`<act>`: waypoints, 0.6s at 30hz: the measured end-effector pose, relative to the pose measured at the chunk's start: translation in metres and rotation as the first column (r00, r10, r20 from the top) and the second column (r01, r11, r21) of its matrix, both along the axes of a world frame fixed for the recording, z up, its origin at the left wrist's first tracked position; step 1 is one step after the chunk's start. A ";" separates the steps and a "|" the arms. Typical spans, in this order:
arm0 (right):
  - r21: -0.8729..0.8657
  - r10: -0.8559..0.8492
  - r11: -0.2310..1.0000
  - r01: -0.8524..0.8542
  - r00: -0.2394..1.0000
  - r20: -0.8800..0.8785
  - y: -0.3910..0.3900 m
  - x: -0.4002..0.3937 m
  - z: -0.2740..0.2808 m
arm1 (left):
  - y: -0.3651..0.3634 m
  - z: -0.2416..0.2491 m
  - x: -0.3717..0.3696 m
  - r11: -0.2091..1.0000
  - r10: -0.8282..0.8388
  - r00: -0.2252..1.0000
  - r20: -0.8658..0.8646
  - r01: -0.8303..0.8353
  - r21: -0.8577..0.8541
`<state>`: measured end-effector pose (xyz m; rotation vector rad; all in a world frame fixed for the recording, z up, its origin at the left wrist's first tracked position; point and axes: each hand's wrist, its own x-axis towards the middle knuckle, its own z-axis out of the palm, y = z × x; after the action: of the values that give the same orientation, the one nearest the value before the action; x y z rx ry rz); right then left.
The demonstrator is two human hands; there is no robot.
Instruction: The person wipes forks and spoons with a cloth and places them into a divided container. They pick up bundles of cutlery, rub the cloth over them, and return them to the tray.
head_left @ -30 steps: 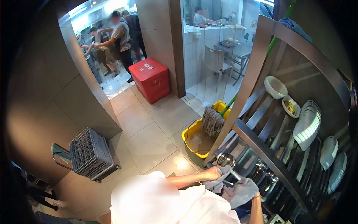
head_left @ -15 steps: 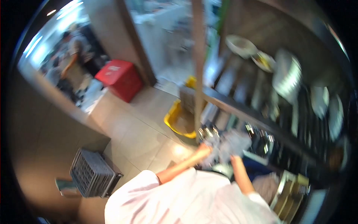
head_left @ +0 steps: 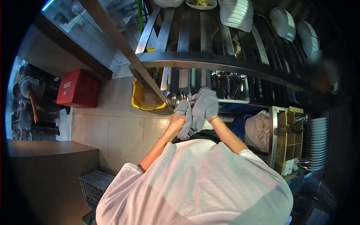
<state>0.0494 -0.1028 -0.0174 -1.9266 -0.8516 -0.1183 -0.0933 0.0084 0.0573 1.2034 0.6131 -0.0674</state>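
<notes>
Both arms reached forward from the torso, bare along the forearms and drawing together in front of the chest. The left forearm (head_left: 162, 141) slanted inward to the left hand (head_left: 177, 123), which was closed in a grip. The right forearm (head_left: 229, 135) also angled inward, to the right wrist (head_left: 213, 120); past that, the right hand was mostly hidden.

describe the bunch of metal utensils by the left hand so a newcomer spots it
Find the slatted metal rack, then the yellow bucket by its left end. Just right of the bucket, above the left hand in the picture, is the bunch of metal utensils. Its shiny, rounded heads cluster outside the white tray, unlike the cutlery inside.
</notes>
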 end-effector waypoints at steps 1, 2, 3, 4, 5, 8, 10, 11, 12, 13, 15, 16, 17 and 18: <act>-0.375 -0.064 0.860 0.346 0.803 0.593 0.004 -0.003 -0.015 | 0.005 -0.008 0.001 0.998 -0.023 1.000 0.003 0.023 0.052; -0.389 -0.005 0.908 0.153 0.934 0.357 0.002 -0.005 0.016 | 0.006 -0.013 0.001 0.994 -0.045 0.999 0.002 0.044 0.103; -0.344 0.042 0.939 -0.005 0.994 0.100 0.000 -0.008 0.050 | 0.004 -0.012 0.001 0.994 -0.048 0.999 0.001 0.048 0.100; -0.413 0.175 0.907 -0.085 0.967 0.185 -0.002 0.000 0.092 | 0.003 -0.010 0.001 0.999 -0.025 1.000 0.004 0.025 0.038; -0.297 0.107 0.954 -0.037 0.968 0.225 -0.002 0.010 0.073 | 0.003 -0.006 0.000 1.000 -0.005 1.000 0.003 0.005 -0.023; 0.112 -0.010 0.993 0.023 0.993 -0.118 0.001 0.033 0.033 | -0.005 0.009 0.001 0.997 -0.024 0.997 -0.071 0.029 0.076; 0.525 0.383 0.851 0.005 0.677 -0.629 0.003 0.033 0.023 | -0.007 0.004 0.002 0.998 0.019 0.998 -0.054 -0.015 0.062; 0.349 0.201 0.937 -0.003 0.823 -0.531 0.006 0.016 0.033 | -0.007 0.000 0.004 0.997 0.067 0.997 -0.032 -0.065 0.047; -0.081 -0.079 0.995 0.062 0.972 -0.221 0.007 -0.005 0.042 | -0.005 -0.007 0.003 0.997 0.062 0.997 -0.035 -0.060 0.047; -0.375 -0.195 0.910 0.178 0.981 -0.008 0.009 -0.022 0.072 | -0.001 -0.016 0.004 0.994 0.075 0.997 -0.011 -0.074 0.080; -0.630 -0.086 0.762 0.151 0.987 0.132 0.008 -0.025 0.107 | 0.001 -0.016 0.002 0.993 0.065 0.998 0.001 -0.064 0.103; -0.653 0.110 0.749 0.117 0.949 0.296 0.002 -0.015 0.081 | 0.000 -0.004 0.003 0.999 0.043 0.999 -0.022 -0.042 0.032; -0.659 0.096 0.741 0.125 0.953 0.289 0.000 -0.004 0.073 | 0.001 0.002 0.003 0.999 0.023 0.999 -0.045 -0.024 -0.036; -0.497 -0.059 0.856 0.141 0.982 0.178 0.000 0.007 0.068 | 0.005 -0.029 0.003 0.997 0.023 1.000 0.007 -0.022 -0.073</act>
<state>0.0562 -0.1024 0.0502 -2.4884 -0.9531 -0.1164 -0.0901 0.0138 0.0285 1.1250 0.6119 -0.0654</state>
